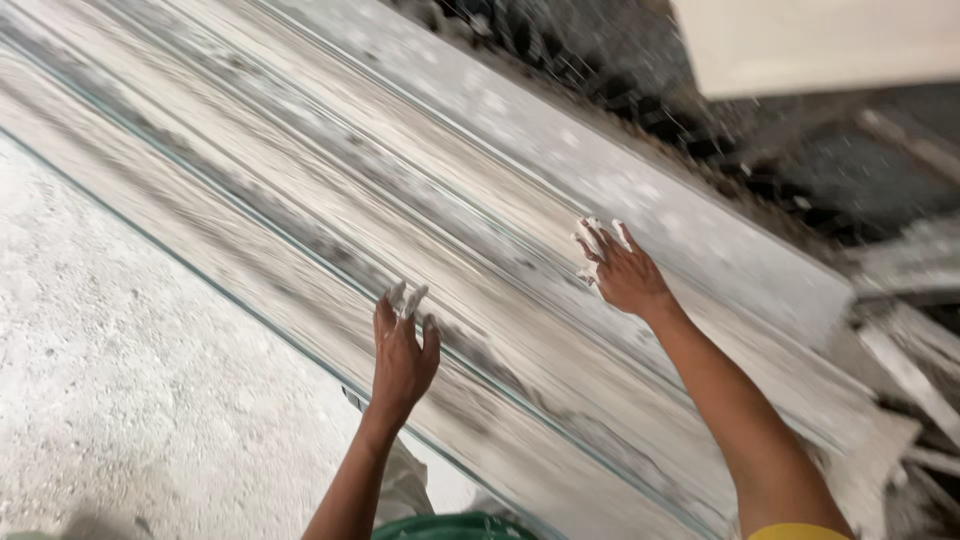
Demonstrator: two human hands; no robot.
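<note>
**Both hands flat on a stack of dusty sheets, fingers caked white**

Looking down at a stack of long flat sheets, pale grey, streaked with white dust and darker smears. Running diagonally from the upper left down to the lower right, thin greenish edges stepping one past the next. Can't tell the material for sure, a bit motion-blurred.

Left hand up against the near edge of the stack, roughly mid-length. Grip open, fingers stretched out and close together, tips coated in white paste or powder. Touching the sheet or just above it, hard to say with the blur. Holding nothing.

Right hand further in, toward the far edge of the stack, well apart from the left. Same deal: grip spread, white-coated fingers splayed, palm down over the sheet face, nothing clasped.

Other stuff around:
- Rough speckled concrete floor off the near edge, lower left.
- Green rim of something round, maybe a bucket, at the bottom between the forearms, with pale cloth just above it.
- Dark rubble and debris beyond the far edge, upper right.
- Pale flat board in the top right corner.
- Pile of broken pale strips and offcuts crowding the stack's right end.
- Yellow sleeve edge on the right arm.

Nothing lying on the sheet between the two hands.
</note>
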